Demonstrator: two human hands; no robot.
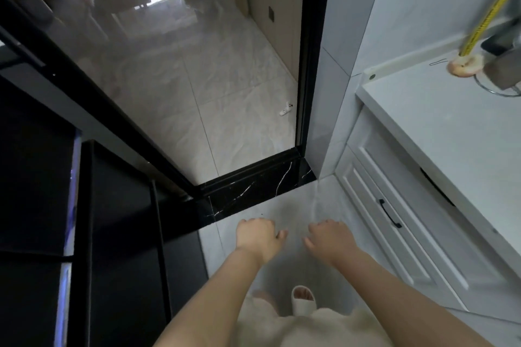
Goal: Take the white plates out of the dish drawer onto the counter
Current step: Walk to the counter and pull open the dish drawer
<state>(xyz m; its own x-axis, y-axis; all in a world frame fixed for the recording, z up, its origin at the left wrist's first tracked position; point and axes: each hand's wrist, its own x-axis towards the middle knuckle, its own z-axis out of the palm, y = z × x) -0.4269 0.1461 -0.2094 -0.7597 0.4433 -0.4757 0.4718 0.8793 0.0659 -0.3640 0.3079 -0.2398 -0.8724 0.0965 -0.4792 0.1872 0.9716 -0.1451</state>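
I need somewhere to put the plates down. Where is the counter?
In the head view, the white counter runs along the right side, above the white cabinet front with its black handle.

counter point(439, 132): smooth white stone | door point(169, 65): glossy glass | threshold point(253, 191): polished black marble

I can read no text, label, brand or number anywhere here. The yellow hose point(487, 13) at about two o'clock carries dark marks along its length, but they are too blurred for me to make out as letters or figures.
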